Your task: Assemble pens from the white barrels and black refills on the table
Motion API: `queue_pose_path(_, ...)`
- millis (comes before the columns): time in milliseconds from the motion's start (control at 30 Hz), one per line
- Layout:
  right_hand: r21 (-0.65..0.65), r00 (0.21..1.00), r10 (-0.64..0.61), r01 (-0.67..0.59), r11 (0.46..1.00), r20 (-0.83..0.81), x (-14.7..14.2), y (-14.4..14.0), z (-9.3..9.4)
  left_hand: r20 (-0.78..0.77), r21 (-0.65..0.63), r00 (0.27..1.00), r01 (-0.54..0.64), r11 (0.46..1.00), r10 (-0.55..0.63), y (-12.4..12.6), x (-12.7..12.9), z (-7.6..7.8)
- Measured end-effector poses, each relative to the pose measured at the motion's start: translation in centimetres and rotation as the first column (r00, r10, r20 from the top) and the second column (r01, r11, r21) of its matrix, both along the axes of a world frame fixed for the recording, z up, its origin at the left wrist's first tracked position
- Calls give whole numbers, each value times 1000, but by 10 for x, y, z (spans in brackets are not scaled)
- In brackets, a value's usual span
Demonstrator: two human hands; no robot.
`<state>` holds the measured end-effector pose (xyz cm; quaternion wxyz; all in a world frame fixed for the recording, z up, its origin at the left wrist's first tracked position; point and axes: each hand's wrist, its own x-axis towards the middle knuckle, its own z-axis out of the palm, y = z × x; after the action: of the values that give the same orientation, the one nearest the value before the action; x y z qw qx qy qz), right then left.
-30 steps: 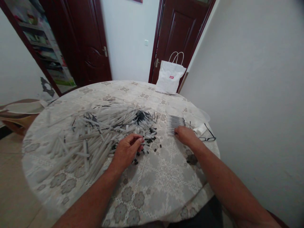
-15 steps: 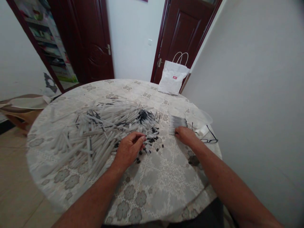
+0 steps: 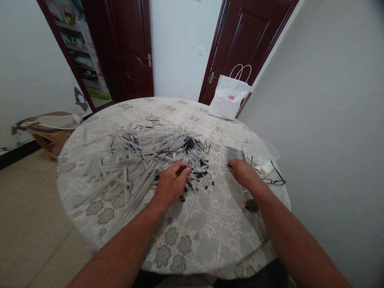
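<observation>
A big loose heap of white plastic tubes (image 3: pixel 141 160) mixed with thin black rods covers the left half of a round table (image 3: pixel 195 236) with a flowered cloth. Small black caps (image 3: pixel 202 176) lie scattered at the heap's right edge. My left hand (image 3: pixel 172 186) rests palm down at that edge, fingers curled over the caps; whether it holds one is hidden. My right hand (image 3: pixel 243 173) lies on the near end of a neat row of tubes (image 3: pixel 232 154), fingertips touching it.
Black-framed glasses (image 3: pixel 274 178) and a white scrap lie right of the row, near the table edge and the wall. A white paper bag (image 3: pixel 229 98) stands at the far edge before a dark door. A low basket (image 3: pixel 51 130) sits on the floor at left.
The view has swung left, so the table sits further right in frame. Both hands stay where they were, the left at the caps and the right on the neat row.
</observation>
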<state>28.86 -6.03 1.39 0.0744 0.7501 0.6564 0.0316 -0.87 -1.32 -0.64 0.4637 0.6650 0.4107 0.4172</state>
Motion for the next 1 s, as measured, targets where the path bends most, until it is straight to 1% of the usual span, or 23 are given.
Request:
queue_pose_path(100, 93, 987, 92, -80, 992, -133, -32, -6, 5, -51, 59, 998, -33, 998, 36, 0, -1, 0)
queue_pose_path(167, 107, 964, 154, -133, 985, -216, -56, -8, 4, -115, 133, 992, -34, 991, 49, 0, -1, -3)
queue_pose_path(267, 112, 941, 194, -169, 979, -277, -87, -9, -3, -183, 242, 981, -21, 970, 67, -1, -1, -8)
queue_pose_path(367, 143, 921, 240, -205, 968, -306, -105, -10, -13, -196, 296, 977, -27, 955, 88, 0, -1, -11)
queue_pose_path(467, 158, 884, 320, -281, 947, -341, -115, -15, -22, -193, 333, 973, -54, 941, 124, 0, -1, -10)
queue_pose_path(533, 134, 872, 352, -325, 936, -341, -119, -20, -27, -201, 377, 970, -50, 925, 134, -1, -1, -9)
queue_pose_path(667, 95, 891, 350, -337, 937, -290, -125, -24, -37, -260, 462, 961, 36, 886, 97, -9, 1, -6)
queue_pose_path(733, 109, 889, 364, -347, 931, -278, -126, -23, -43, -320, 501, 943, 89, 861, 89, -16, 1, -2)
queue_pose_path(800, 144, 875, 387, -359, 922, -290, -124, -23, -48, -402, 536, 910, 145, 831, 101, -24, -3, 2)
queue_pose_path(867, 196, 861, 407, -361, 912, -306, -122, -23, -51, -478, 552, 870, 193, 811, 118, -35, -11, 6)
queue_pose_path(900, 224, 855, 417, -361, 905, -309, -121, -23, -53, -505, 553, 852, 201, 809, 134, -40, -18, 6)
queue_pose_path(1000, 286, 846, 439, -360, 888, -301, -119, -23, -56, -555, 537, 801, 139, 832, 224, -57, -47, 2)
